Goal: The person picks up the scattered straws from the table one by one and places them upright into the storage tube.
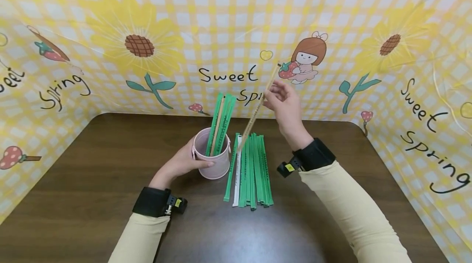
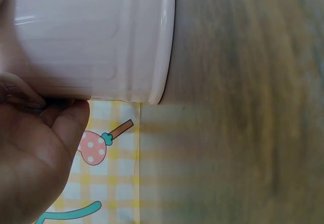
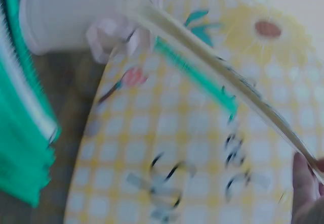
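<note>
- a brown table [image 1: 92,181]
- a yellow and white checked cloth [image 1: 236,17] behind it and on both sides
- on the cloth, big yellow flowers [image 1: 139,46], a drawn girl [image 1: 309,56] with a strawberry [image 1: 288,70], black words [image 1: 228,74]

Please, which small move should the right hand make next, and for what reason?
Probably the right hand should shift leftward, bringing the beige stick over the pink bucket: in the head view, its lower end shows to the right of the bucket, which the left hand holds and where green sticks stand.

Wears beige long sleeves [image 1: 354,205], wide black wristbands [image 1: 315,154]; each carries small black camera [image 1: 283,169], yellow sticker [image 1: 290,167].
</note>
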